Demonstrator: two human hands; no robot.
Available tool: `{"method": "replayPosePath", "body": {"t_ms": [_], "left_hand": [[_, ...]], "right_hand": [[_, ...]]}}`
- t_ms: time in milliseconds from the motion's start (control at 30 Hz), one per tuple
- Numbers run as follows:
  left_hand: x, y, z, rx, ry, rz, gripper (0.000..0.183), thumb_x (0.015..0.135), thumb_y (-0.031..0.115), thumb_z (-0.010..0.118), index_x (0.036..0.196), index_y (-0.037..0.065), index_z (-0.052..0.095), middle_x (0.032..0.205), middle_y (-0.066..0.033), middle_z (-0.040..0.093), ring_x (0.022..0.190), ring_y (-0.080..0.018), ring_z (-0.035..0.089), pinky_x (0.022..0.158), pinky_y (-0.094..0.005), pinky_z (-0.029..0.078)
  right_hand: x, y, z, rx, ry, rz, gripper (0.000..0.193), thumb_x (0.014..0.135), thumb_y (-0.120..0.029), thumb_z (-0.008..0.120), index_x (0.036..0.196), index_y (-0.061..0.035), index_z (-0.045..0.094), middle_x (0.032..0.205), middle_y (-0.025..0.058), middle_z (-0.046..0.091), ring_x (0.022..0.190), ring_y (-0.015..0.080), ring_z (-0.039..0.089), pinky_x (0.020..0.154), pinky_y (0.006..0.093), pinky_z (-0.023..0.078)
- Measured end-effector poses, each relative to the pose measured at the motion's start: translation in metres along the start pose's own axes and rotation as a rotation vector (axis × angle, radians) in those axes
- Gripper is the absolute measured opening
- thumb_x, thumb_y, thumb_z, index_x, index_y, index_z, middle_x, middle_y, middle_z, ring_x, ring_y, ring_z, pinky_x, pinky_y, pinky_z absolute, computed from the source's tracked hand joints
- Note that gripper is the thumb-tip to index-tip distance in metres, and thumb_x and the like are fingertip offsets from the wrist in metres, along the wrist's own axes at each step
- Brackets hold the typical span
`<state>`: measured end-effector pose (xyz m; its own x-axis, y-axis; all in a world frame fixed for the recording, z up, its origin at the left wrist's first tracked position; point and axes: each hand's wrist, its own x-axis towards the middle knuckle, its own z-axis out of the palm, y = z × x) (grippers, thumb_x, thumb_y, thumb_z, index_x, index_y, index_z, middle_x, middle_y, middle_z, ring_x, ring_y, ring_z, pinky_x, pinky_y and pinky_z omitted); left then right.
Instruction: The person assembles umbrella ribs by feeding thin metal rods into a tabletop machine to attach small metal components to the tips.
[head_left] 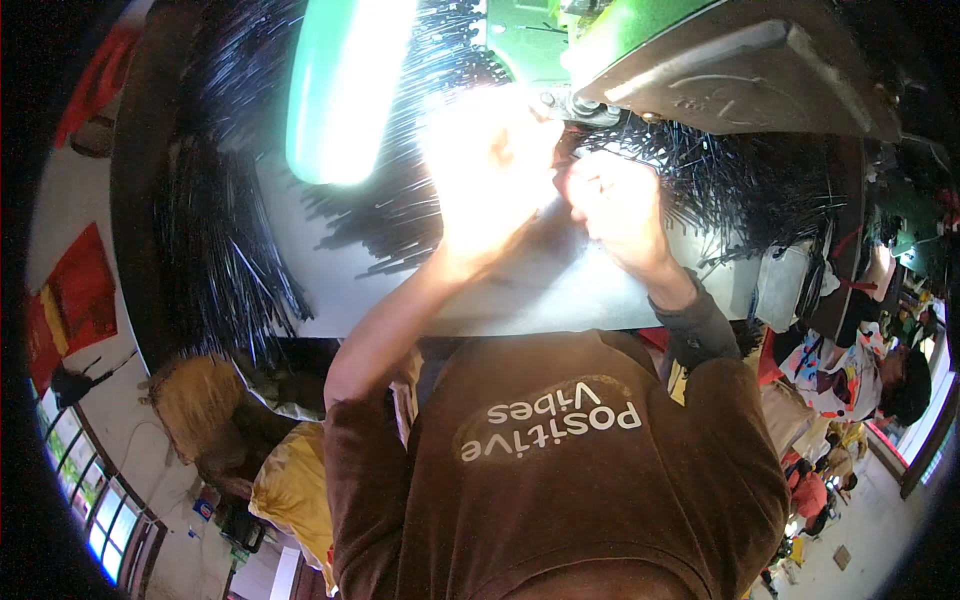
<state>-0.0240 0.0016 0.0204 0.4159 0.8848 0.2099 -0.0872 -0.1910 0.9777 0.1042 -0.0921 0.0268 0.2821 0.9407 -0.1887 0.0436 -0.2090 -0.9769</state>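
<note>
Both my hands are close together over a pale work surface (590,300), right under the front of a green and dark metal machine (740,85). Strong glare washes out my left hand (490,165); its fingers look curled toward the machine's small metal fitting (595,110). Beside it, my right hand (620,205) is closed, thumb and fingers pressed together. Whatever lies between the fingers of either hand is lost in the brightness. Thin black strips (390,220) spread in a loose heap left of my left hand, and more black strips (720,180) lie right of my right hand.
A bright tube lamp (345,100) hangs over the left heap. More strips (235,240) drape toward the surface's near left edge. A yellow cloth or sack (295,480) sits below left. Other people (880,385) are at the right, with piled fabric nearby.
</note>
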Motion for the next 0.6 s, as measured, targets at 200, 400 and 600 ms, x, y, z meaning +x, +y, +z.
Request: {"method": "replayPosePath", "body": {"t_ms": [200,400,600], "left_hand": [[-0.009,-0.012,-0.012,0.257,-0.219,0.049,0.024,0.081,-0.006,0.060,0.104,0.000,0.061,0.079,-0.0070,0.062,0.064,-0.0117,0.058,0.063,-0.0233,0.048],[-0.009,-0.014,-0.010,0.495,-0.154,0.312,0.036,0.078,-0.012,0.052,0.110,0.001,0.059,0.074,-0.0144,0.052,0.063,-0.0236,0.052,0.060,-0.0315,0.044],[-0.008,-0.015,-0.009,0.490,-0.161,0.292,0.035,0.076,-0.014,0.053,0.108,0.001,0.059,0.074,-0.0131,0.050,0.065,-0.0238,0.052,0.062,-0.0316,0.044]], "right_hand": [[0.006,0.005,-0.005,0.244,0.128,0.052,0.009,0.086,-0.011,0.062,0.087,-0.0019,0.063,0.061,-0.0006,0.057,0.047,0.0016,0.047,0.041,0.0172,0.036],[0.009,0.006,0.000,0.121,0.142,-0.115,0.007,0.086,-0.005,0.062,0.090,0.0000,0.063,0.063,0.0002,0.059,0.049,0.0013,0.050,0.042,0.0174,0.038],[0.017,0.010,0.000,-0.033,0.193,-0.270,0.009,0.084,-0.004,0.065,0.091,0.0007,0.063,0.064,-0.0019,0.059,0.051,-0.0006,0.047,0.044,0.0167,0.038]]}}
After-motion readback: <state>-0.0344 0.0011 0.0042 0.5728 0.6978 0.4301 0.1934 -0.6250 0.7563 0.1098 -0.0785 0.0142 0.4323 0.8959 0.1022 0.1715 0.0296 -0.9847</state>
